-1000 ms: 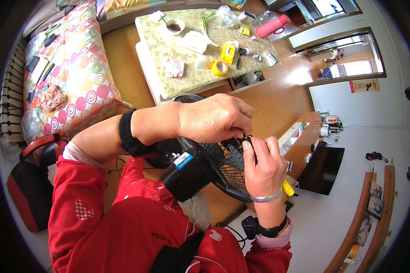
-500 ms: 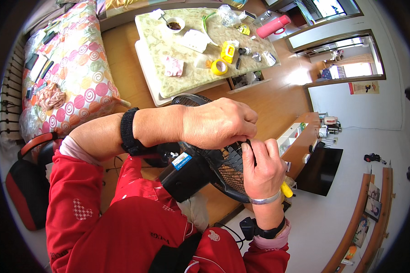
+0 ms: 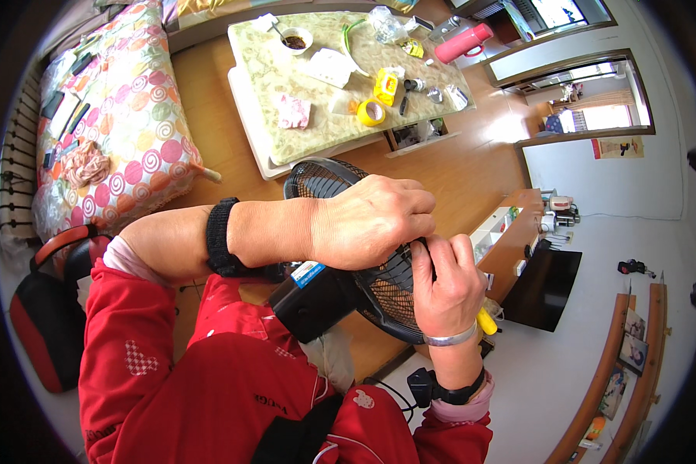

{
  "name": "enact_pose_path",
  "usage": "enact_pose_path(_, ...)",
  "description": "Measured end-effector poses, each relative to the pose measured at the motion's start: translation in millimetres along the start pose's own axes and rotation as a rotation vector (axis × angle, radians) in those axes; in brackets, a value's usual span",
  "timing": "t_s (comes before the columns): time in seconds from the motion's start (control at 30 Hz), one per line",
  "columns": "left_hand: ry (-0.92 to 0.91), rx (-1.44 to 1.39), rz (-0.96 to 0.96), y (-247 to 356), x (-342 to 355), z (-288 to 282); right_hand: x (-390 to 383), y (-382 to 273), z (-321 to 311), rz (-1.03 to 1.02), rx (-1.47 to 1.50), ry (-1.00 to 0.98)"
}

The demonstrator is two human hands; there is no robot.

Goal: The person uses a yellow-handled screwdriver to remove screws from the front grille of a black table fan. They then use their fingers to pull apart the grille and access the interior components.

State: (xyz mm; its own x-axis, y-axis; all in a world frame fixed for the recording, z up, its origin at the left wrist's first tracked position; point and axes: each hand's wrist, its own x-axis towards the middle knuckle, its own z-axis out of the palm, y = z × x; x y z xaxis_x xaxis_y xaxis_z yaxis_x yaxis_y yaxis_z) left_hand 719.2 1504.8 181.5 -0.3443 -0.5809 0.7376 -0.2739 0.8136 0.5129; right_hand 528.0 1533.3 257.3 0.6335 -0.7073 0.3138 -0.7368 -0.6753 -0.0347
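A black fan with a round wire grille rests on my lap, its dark motor housing toward my body. My left hand reaches across the grille from the left, fingers curled down onto the rim at the fan's right side. My right hand comes up from below and meets it at the same spot on the rim. The fingers are closed, and a yellow tool handle pokes out of the palm near the wrist. The tool's tip and the point being worked are hidden under my fingers.
A low table with a floral cloth stands ahead, carrying a yellow tape roll, a bowl and a pink flask. A patterned quilt lies left, a red-and-black bag lower left, a black screen right.
My left hand has shifted slightly down and right, closing over the rim beside my right fingers. The fan and my right hand have barely moved.
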Motion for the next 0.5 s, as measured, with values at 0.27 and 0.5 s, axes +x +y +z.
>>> enact_pose_path(0.27,0.009,-0.017,-0.082,4.5,-9.0,1.2,0.6,0.1,-0.1,0.002,0.011,-0.001)
enact_pose_path(0.5,0.031,-0.275,-0.178,-7.8,-11.9,-2.6,1.0,-0.7,-1.5,0.011,0.017,-0.029)
